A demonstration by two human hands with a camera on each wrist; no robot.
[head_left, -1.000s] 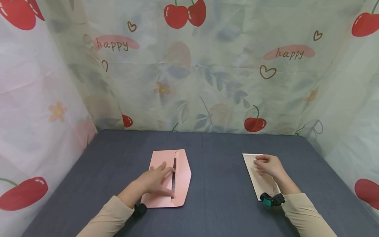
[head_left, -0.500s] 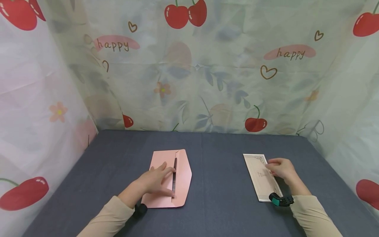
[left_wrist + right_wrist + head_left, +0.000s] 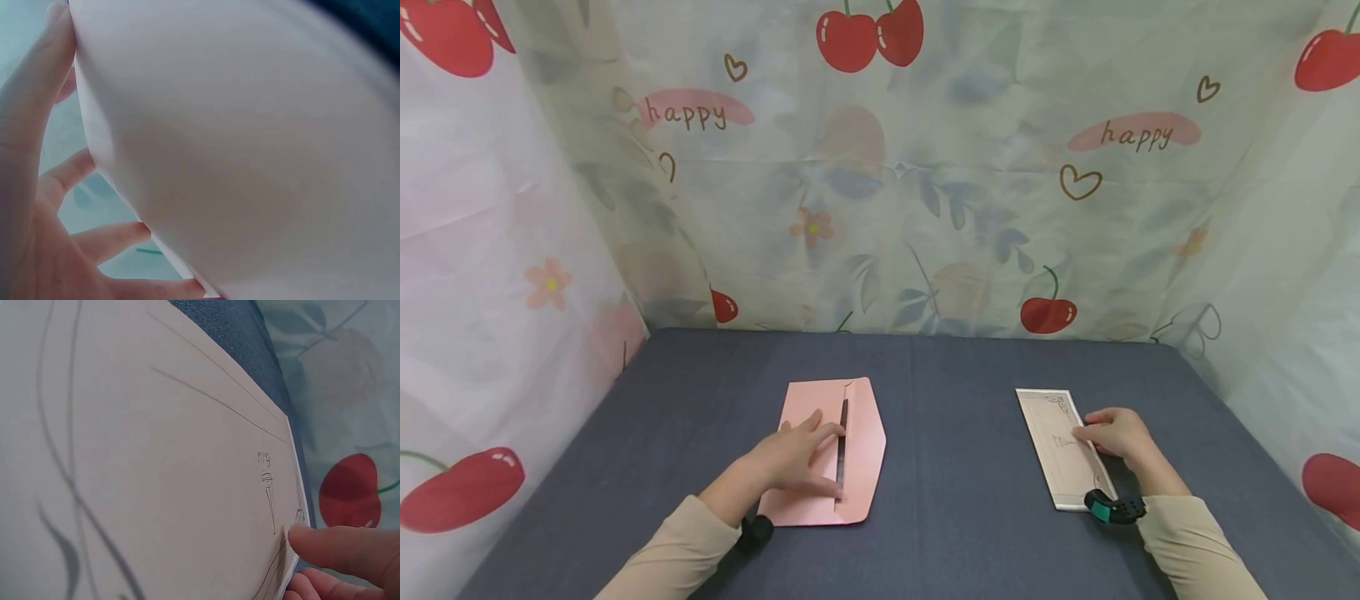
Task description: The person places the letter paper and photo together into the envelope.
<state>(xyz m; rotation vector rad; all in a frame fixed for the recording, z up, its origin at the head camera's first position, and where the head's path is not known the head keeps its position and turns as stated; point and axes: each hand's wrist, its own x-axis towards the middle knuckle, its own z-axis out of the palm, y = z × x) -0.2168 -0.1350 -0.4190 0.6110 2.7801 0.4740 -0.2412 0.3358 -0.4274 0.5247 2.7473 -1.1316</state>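
Observation:
A pink envelope (image 3: 867, 442) lies on the table at centre left, its pointed flap folded out to the right and a dark slit showing at its mouth. My left hand (image 3: 797, 463) rests on it with fingers spread, thumb and a fingertip at the slit's edge. In the left wrist view the fingertips touch the pale envelope surface (image 3: 250, 156). To the right lies a cream card (image 3: 1051, 446) with thin line drawings. My right hand (image 3: 1118, 435) pinches its right edge, thumb (image 3: 337, 547) on top and fingers at the edge, partly hidden beneath the card.
A dark blue-grey cloth covers the table (image 3: 925, 533). Behind and at the sides hang printed curtains (image 3: 895, 208) with cherries. A dark band with a teal part (image 3: 1112, 506) sits on the right wrist, and a black device (image 3: 754, 532) is at the left wrist.
The right hand has moved from over the card to its right edge, uncovering the drawings, and then slightly down along it with the thumb on top. The left hand and envelope stay put.

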